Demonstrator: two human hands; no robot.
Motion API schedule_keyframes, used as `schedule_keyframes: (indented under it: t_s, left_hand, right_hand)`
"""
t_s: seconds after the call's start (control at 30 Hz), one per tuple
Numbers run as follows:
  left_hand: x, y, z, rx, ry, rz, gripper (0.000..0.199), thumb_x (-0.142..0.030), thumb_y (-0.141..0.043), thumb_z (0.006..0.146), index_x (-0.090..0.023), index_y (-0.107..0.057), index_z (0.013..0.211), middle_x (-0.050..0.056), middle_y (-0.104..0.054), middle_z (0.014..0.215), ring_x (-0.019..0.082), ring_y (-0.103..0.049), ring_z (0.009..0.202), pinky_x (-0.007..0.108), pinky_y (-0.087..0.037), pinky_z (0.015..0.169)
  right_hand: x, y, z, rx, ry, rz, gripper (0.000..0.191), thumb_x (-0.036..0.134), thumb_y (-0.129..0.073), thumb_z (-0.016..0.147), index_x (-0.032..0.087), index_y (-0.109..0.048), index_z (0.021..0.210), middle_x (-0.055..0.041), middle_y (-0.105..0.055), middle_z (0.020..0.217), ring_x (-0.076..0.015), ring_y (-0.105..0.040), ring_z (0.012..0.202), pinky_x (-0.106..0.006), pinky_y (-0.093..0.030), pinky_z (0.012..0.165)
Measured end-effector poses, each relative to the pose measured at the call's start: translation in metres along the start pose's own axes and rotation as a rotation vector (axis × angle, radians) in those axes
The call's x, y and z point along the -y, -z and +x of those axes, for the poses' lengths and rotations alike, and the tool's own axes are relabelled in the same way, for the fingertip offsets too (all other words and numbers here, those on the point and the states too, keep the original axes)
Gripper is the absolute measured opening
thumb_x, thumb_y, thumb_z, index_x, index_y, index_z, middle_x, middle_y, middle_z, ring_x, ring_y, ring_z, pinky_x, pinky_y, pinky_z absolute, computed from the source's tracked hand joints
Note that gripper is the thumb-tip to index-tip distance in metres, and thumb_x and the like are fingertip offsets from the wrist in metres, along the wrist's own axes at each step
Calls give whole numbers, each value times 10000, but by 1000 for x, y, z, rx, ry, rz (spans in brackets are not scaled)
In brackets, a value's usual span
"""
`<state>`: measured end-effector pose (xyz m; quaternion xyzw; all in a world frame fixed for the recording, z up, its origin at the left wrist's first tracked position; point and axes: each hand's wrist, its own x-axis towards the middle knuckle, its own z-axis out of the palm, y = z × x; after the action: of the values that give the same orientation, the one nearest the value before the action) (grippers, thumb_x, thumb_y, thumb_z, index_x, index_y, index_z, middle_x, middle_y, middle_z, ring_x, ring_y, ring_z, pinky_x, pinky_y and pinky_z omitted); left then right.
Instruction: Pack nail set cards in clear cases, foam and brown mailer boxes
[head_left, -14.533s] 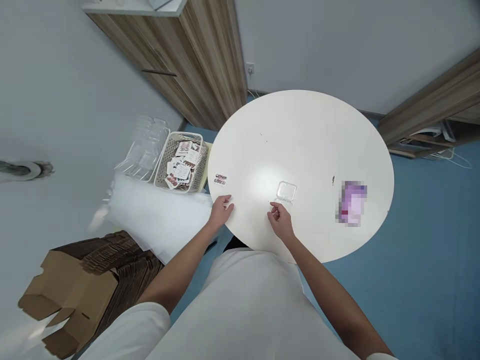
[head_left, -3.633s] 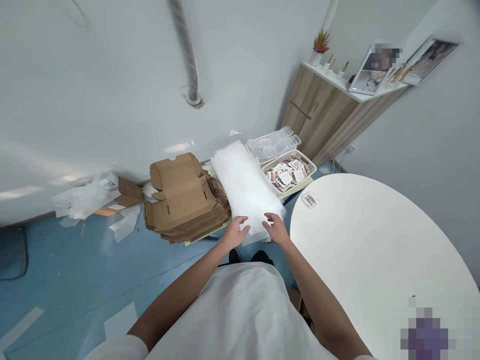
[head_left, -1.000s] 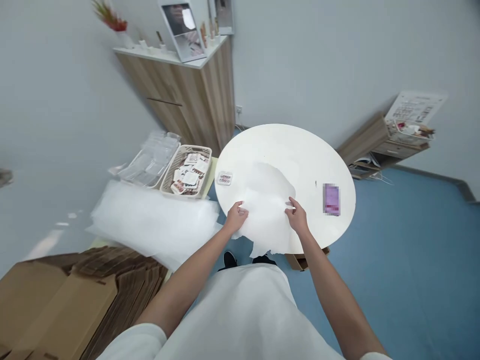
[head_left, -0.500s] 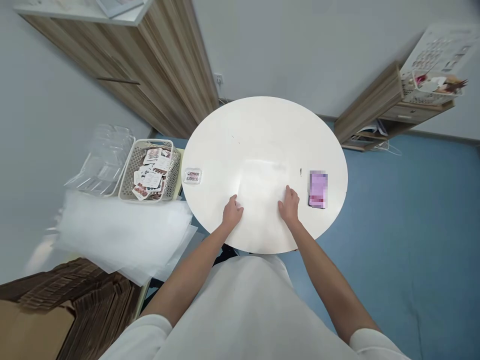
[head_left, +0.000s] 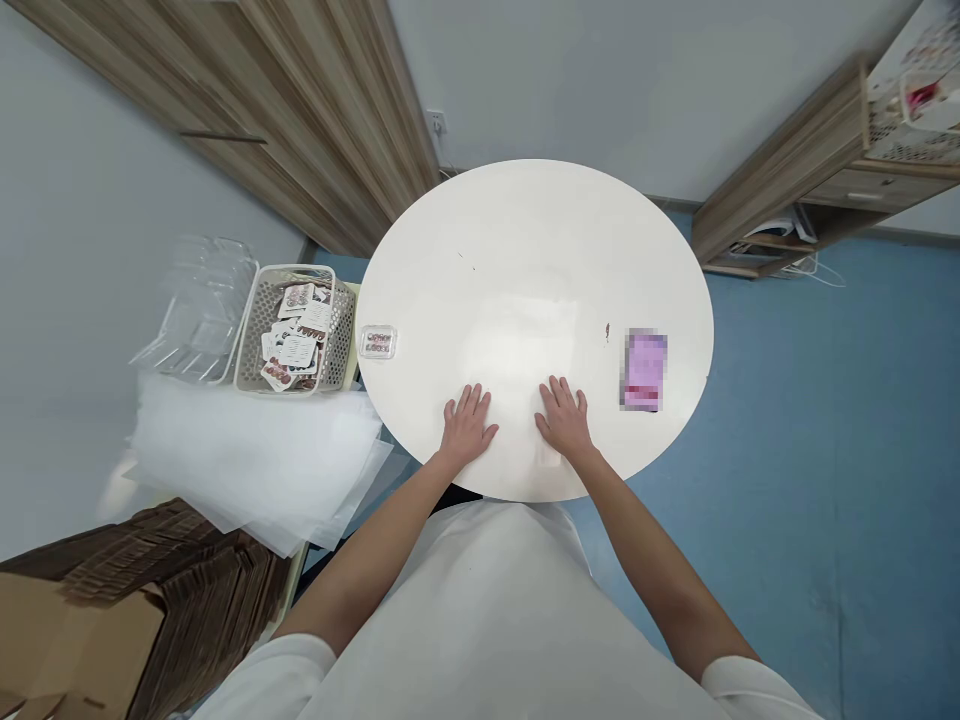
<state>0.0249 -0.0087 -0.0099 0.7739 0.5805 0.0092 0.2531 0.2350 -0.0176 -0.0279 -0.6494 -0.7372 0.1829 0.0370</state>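
Both my hands rest palm down near the front edge of a round white table (head_left: 517, 230). My left hand (head_left: 466, 428) lies flat with its fingers spread, and nothing shows in it. To its right, my right hand (head_left: 564, 418) is also spread on the tabletop and holds nothing. A bright, glossy patch shows between and beyond them; I cannot tell whether a clear sheet lies there. Toward the table's left edge sits a small clear plastic box (head_left: 378, 342) with rows of dark reddish pieces. A blurred-out pinkish-purple rectangular item (head_left: 644, 370) lies on the right side.
Left of the table stand a white basket (head_left: 247, 340) of printed cards and stacked clear plastic trays (head_left: 199, 310). Translucent sheets (head_left: 247, 450) and folded brown cardboard (head_left: 202, 590) are nearer me. A wooden cabinet (head_left: 322, 120) and a low shelf unit (head_left: 787, 190) stand behind.
My hands have gone from half-curled, turned inward, to flat with fingers spread on the table. The view has shifted slightly; the small box and the purple item stay put.
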Motion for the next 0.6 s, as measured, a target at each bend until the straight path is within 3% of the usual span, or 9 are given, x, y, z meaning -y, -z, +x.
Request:
schedule_keyframes:
  t_s: [0.3, 0.6]
  left_hand:
    - [2, 7, 5, 39, -4, -17, 560, -358, -456, 779, -214, -326, 1304, 102, -229, 1417, 291, -127, 1313, 500, -69, 1022]
    - [21, 11, 6, 20, -95, -122, 577, -364, -463, 781, -223, -305, 1318, 85, -178, 1434, 278, -104, 1319, 496, 7, 1032]
  right_hand:
    - [11, 1, -1, -20, -73, -47, 536, 248, -384, 778, 169, -297, 1301, -114, -228, 1418, -285, -150, 1308, -512, -116, 997]
    - [46, 3, -6, -34, -197, -98, 419, 144, -340, 770, 186, -440, 1174, -104, -311, 1385, -246, -240, 1285, -488, -163, 990]
